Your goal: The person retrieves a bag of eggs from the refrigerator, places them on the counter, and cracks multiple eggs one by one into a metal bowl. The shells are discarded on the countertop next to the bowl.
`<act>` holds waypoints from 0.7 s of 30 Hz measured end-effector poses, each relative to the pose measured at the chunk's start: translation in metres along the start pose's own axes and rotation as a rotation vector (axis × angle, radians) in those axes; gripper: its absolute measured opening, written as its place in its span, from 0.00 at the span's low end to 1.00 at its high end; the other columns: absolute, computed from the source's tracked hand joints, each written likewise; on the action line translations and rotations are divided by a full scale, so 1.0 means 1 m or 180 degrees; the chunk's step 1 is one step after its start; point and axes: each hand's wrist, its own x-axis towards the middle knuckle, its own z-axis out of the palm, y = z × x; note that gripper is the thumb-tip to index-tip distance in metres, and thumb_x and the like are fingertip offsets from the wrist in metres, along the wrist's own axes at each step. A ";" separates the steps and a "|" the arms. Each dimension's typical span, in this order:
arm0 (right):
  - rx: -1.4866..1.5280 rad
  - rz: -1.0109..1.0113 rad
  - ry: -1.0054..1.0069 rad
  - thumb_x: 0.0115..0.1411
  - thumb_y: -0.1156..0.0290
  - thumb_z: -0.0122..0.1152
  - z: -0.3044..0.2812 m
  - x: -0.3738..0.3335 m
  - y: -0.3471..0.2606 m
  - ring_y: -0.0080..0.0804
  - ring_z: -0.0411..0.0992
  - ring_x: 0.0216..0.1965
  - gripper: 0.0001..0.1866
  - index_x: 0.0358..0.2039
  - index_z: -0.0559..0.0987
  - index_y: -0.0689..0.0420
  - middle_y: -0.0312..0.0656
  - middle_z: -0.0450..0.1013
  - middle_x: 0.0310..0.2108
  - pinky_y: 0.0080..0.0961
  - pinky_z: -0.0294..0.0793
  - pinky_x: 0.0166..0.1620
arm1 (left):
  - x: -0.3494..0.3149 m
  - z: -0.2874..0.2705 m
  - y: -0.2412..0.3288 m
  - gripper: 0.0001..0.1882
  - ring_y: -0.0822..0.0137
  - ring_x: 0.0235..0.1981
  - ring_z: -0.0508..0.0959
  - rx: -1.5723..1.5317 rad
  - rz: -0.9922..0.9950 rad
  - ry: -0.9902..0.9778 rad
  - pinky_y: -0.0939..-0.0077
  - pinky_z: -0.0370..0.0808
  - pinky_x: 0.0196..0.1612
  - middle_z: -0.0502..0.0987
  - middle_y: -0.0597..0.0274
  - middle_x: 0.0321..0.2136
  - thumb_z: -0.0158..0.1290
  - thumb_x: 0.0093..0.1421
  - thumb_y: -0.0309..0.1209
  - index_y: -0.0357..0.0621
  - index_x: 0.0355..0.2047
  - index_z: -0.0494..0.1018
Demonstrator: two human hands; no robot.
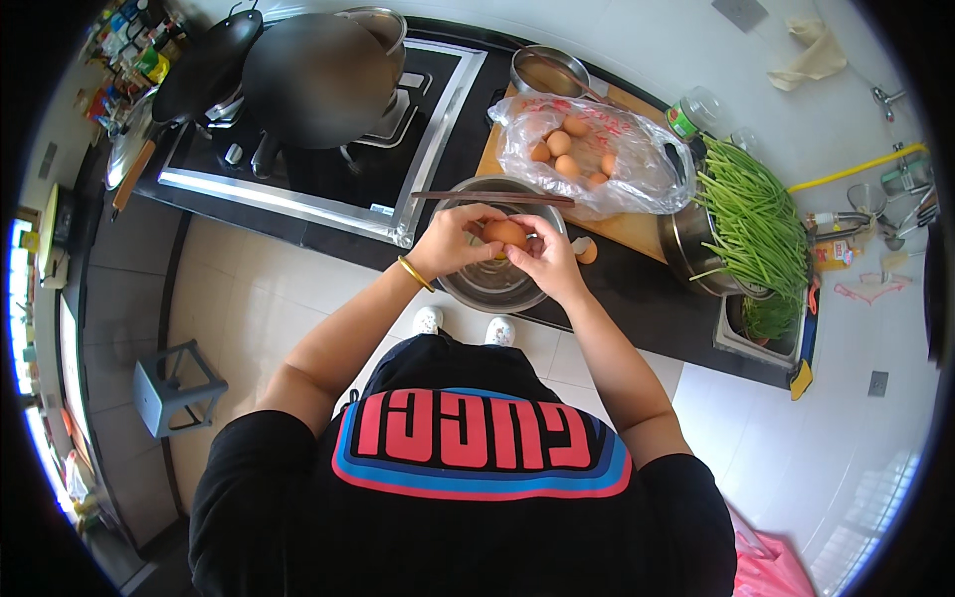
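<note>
A brown egg point(505, 235) is held between the fingers of both my hands, above a steel bowl point(489, 289). My left hand point(460, 237) grips it from the left, with a gold bangle on that wrist. From the right, my right hand point(545, 257) closes its fingertips on the same egg. Whether the shell is cracked I cannot tell. A pair of chopsticks point(494, 198) lies across the far part of the bowl. Just right of the bowl, broken eggshell point(585, 250) rests on the black counter.
Several eggs sit in a clear plastic bag point(637, 179) on a wooden board point(629, 231). A steel pot point(686, 244) and green stalks point(751, 214) are to the right. At left, a wok point(308, 85) stands on the gas stove point(403, 164). A stool point(179, 388) stands on the floor.
</note>
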 end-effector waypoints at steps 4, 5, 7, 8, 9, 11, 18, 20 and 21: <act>-0.0212 -0.0151 0.0158 0.56 0.76 0.62 0.005 0.001 0.001 0.17 0.71 0.35 0.24 0.52 0.69 0.66 0.41 0.72 0.42 0.14 0.72 0.39 | 0.000 0.002 0.005 0.21 0.69 0.33 0.79 0.0069 -0.0171 0.0120 0.77 0.76 0.40 0.78 0.56 0.35 0.62 0.47 0.27 0.34 0.42 0.74; -0.0291 -0.0165 0.0214 0.55 0.76 0.62 0.006 0.002 0.001 0.17 0.71 0.35 0.23 0.52 0.70 0.66 0.40 0.73 0.41 0.14 0.72 0.38 | 0.001 0.003 0.006 0.21 0.69 0.32 0.79 0.0128 -0.0229 0.0146 0.77 0.76 0.40 0.79 0.56 0.35 0.62 0.47 0.28 0.34 0.42 0.75; -0.0566 -0.0110 0.0244 0.55 0.77 0.62 0.006 0.002 0.001 0.16 0.70 0.33 0.23 0.51 0.71 0.67 0.38 0.74 0.38 0.14 0.71 0.36 | 0.001 0.005 0.006 0.20 0.69 0.31 0.79 0.0182 -0.0335 0.0165 0.77 0.77 0.39 0.79 0.56 0.33 0.62 0.46 0.29 0.34 0.41 0.75; -0.0759 -0.0041 0.0221 0.54 0.77 0.62 0.005 0.002 0.000 0.16 0.70 0.32 0.23 0.51 0.71 0.67 0.38 0.74 0.36 0.14 0.71 0.36 | 0.002 0.007 0.003 0.20 0.69 0.31 0.80 0.0179 -0.0384 0.0153 0.77 0.77 0.38 0.79 0.56 0.32 0.61 0.46 0.29 0.34 0.41 0.75; -0.0947 0.0033 0.0190 0.54 0.77 0.62 0.005 0.002 0.000 0.15 0.70 0.31 0.23 0.51 0.71 0.67 0.37 0.75 0.34 0.14 0.71 0.35 | 0.001 0.009 -0.001 0.20 0.69 0.30 0.80 0.0177 -0.0442 0.0144 0.77 0.77 0.38 0.80 0.56 0.31 0.61 0.46 0.30 0.34 0.40 0.75; -0.1040 0.0004 0.0306 0.50 0.72 0.64 0.008 -0.001 0.007 0.21 0.70 0.24 0.25 0.49 0.73 0.66 0.44 0.74 0.26 0.19 0.71 0.31 | -0.002 0.016 -0.012 0.20 0.69 0.29 0.80 0.0377 -0.0341 0.0144 0.77 0.77 0.37 0.80 0.54 0.30 0.61 0.45 0.31 0.34 0.40 0.76; -0.0909 -0.0080 0.0312 0.48 0.70 0.65 0.006 -0.006 0.035 0.25 0.72 0.21 0.26 0.48 0.74 0.67 0.50 0.74 0.21 0.22 0.71 0.30 | -0.004 0.019 -0.009 0.21 0.67 0.27 0.80 0.0532 -0.0585 -0.0081 0.77 0.76 0.37 0.80 0.51 0.28 0.60 0.44 0.32 0.38 0.41 0.78; -0.0865 -0.0069 0.0276 0.48 0.70 0.65 0.005 -0.005 0.036 0.25 0.72 0.21 0.25 0.48 0.74 0.67 0.50 0.75 0.21 0.22 0.71 0.30 | -0.003 0.017 -0.008 0.21 0.67 0.27 0.80 0.0514 -0.0618 -0.0152 0.77 0.76 0.37 0.80 0.51 0.28 0.60 0.44 0.32 0.39 0.41 0.77; -0.0863 -0.0058 0.0256 0.48 0.70 0.64 0.004 -0.005 0.035 0.25 0.72 0.22 0.25 0.48 0.74 0.66 0.50 0.75 0.22 0.22 0.71 0.30 | -0.003 0.015 -0.008 0.21 0.67 0.27 0.80 0.0498 -0.0613 -0.0187 0.77 0.76 0.36 0.80 0.51 0.28 0.59 0.44 0.32 0.39 0.41 0.77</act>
